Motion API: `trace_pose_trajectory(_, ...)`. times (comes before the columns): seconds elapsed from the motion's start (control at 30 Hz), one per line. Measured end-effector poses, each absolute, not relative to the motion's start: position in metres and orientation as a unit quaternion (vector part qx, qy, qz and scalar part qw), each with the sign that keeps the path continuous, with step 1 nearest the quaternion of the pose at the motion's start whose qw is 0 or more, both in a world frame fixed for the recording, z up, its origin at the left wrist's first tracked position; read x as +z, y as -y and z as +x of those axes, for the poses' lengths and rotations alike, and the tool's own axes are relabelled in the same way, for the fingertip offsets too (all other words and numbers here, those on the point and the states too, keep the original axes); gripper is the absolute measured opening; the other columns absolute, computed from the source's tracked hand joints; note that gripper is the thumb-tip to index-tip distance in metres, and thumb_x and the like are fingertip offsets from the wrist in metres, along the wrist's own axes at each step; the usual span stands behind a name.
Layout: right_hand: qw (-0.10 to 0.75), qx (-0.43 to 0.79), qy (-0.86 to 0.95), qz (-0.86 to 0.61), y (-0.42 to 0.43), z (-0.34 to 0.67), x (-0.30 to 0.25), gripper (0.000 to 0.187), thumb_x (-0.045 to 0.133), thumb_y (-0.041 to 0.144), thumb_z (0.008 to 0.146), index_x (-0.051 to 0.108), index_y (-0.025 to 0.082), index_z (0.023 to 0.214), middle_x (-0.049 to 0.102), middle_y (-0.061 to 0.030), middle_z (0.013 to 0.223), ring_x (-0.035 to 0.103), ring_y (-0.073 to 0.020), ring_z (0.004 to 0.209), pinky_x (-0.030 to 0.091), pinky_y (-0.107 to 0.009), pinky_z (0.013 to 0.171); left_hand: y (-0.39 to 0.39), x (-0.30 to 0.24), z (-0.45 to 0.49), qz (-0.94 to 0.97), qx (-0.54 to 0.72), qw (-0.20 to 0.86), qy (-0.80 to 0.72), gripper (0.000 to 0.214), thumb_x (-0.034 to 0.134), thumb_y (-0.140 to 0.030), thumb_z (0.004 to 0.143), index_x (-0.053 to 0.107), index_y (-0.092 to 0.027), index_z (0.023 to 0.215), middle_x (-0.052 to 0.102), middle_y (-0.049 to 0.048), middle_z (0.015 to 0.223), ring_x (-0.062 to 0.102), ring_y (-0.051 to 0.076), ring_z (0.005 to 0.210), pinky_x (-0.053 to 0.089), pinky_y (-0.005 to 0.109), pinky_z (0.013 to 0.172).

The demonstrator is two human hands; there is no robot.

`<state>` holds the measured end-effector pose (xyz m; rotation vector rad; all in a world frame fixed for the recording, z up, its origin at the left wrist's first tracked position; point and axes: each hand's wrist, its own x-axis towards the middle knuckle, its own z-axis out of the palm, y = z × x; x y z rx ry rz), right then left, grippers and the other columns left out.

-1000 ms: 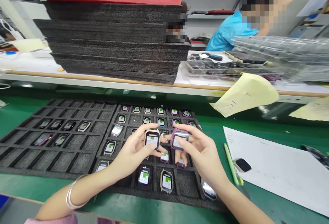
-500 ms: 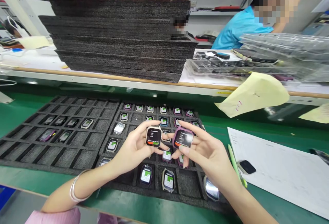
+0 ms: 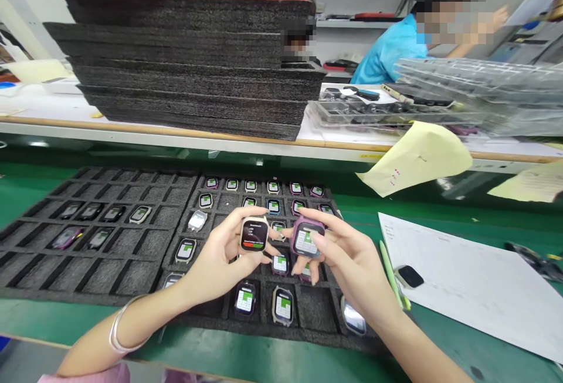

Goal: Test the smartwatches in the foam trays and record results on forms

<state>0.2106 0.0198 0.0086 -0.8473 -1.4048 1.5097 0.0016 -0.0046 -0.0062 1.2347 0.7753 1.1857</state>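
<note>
My left hand (image 3: 222, 254) grips a beige watch (image 3: 254, 235) at its edges, my right hand (image 3: 352, 254) a purple watch (image 3: 304, 237) just beside it, both above the foam tray (image 3: 317, 311) near the bench's (image 3: 246, 352) front edge.

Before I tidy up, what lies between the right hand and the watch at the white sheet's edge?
Head view: a green pen lies between the right hand and the watch.

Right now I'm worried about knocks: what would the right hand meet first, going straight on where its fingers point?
Going leftward, the right hand would probably meet the left hand first, close to the cream-framed smartwatch held there. Depth is unclear, so a near miss is possible.
</note>
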Motion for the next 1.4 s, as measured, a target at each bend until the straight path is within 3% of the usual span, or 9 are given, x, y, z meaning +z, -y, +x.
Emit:
trace_pose_trajectory(0.07,0.441,0.596,0.571,-0.354,-0.020,0.211,0.007,0.034,0.061,0.030,0.092,0.057,0.019,0.124,0.072,-0.0079,0.079,0.068,-0.0197,0.057,0.048,-0.023,0.041,0.004,-0.006,0.001,0.531,0.515,0.592,-0.321,0.040,0.064,-0.016,0.083,0.049,-0.021,0.120,0.066,0.0078,0.106,0.069,0.020,0.090,0.058,0.034,0.080)
trace_pose_trajectory(0.37,0.424,0.623,0.570,-0.327,-0.018,0.212,0.007,0.039,0.062,0.025,0.089,0.057,0.020,0.127,0.072,-0.0109,0.095,0.068,-0.0207,0.061,0.050,-0.026,0.043,-0.002,-0.007,0.002,0.524,0.528,0.558,-0.368,0.021,0.058,-0.029,0.090,0.052,-0.019,0.108,0.065,0.0047,0.092,0.068,0.015,0.074,0.059,0.026,0.063)
trace_pose_trajectory(0.47,0.416,0.638,0.571,-0.307,-0.017,0.212,0.010,0.048,0.066,0.021,0.084,0.053,0.022,0.131,0.070,-0.0119,0.101,0.069,-0.0225,0.068,0.052,-0.028,0.047,-0.002,-0.008,0.000,0.529,0.528,0.560,-0.358,0.024,0.059,-0.022,0.088,0.051,-0.019,0.110,0.066,0.0051,0.095,0.068,0.015,0.076,0.058,0.026,0.064)
trace_pose_trajectory(0.7,0.411,0.597,0.598,-0.341,-0.017,0.210,0.011,0.053,0.071,0.027,0.083,0.051,0.021,0.132,0.071,-0.0074,0.078,0.068,-0.0202,0.060,0.056,-0.028,0.048,0.001,-0.008,-0.001,0.528,0.525,0.587,-0.318,0.043,0.060,-0.007,0.080,0.048,-0.021,0.118,0.064,0.0063,0.103,0.067,0.018,0.086,0.058,0.030,0.074)
trace_pose_trajectory(0.9,0.401,0.612,0.604,-0.316,-0.017,0.214,0.012,0.053,0.070,0.021,0.084,0.049,0.024,0.133,0.069,-0.0110,0.103,0.070,-0.0211,0.070,0.056,-0.026,0.050,0.004,-0.007,0.000,0.529,0.518,0.586,-0.328,0.040,0.062,-0.015,0.086,0.045,-0.022,0.121,0.064,0.0065,0.104,0.068,0.017,0.088,0.057,0.026,0.075)
trace_pose_trajectory(1.03,0.347,0.631,0.614,-0.323,-0.016,0.220,0.004,0.059,0.070,0.018,0.082,0.044,0.021,0.135,0.069,-0.0077,0.090,0.071,-0.0208,0.071,0.057,-0.025,0.052,0.006,-0.015,-0.004,0.533,0.496,0.596,-0.338,0.039,0.061,-0.016,0.087,0.045,-0.023,0.122,0.064,0.0059,0.104,0.069,0.016,0.087,0.057,0.026,0.074)
trace_pose_trajectory(1.2,0.211,0.641,0.633,-0.379,-0.006,0.232,-0.028,0.059,0.064,0.023,0.085,0.038,0.021,0.138,0.066,-0.0036,0.086,0.071,-0.0220,0.079,0.059,-0.029,0.061,0.016,-0.036,-0.017,0.545,0.426,0.628,-0.356,0.058,0.064,-0.011,0.083,0.037,-0.029,0.131,0.059,0.0053,0.114,0.066,0.017,0.097,0.053,0.030,0.086)
trace_pose_trajectory(1.3,0.143,0.532,0.711,-0.438,0.003,0.245,-0.056,0.056,0.060,0.023,0.084,0.043,0.020,0.137,0.065,-0.0013,0.076,0.068,-0.0197,0.067,0.057,-0.031,0.061,0.026,-0.054,-0.027,0.554,0.375,0.646,-0.369,0.060,0.057,-0.014,0.088,0.030,-0.031,0.138,0.058,0.0073,0.119,0.065,0.019,0.102,0.051,0.035,0.092)
trace_pose_trajectory(1.4,0.130,0.386,0.782,-0.472,0.009,0.258,-0.078,0.055,0.063,0.024,0.081,0.049,0.020,0.134,0.069,-0.0085,0.098,0.065,-0.0199,0.066,0.057,-0.035,0.065,0.038,-0.071,-0.040,0.586,0.341,0.610,-0.410,0.062,0.053,-0.019,0.091,0.022,-0.032,0.143,0.058,0.0082,0.124,0.064,0.019,0.104,0.048,0.038,0.097)
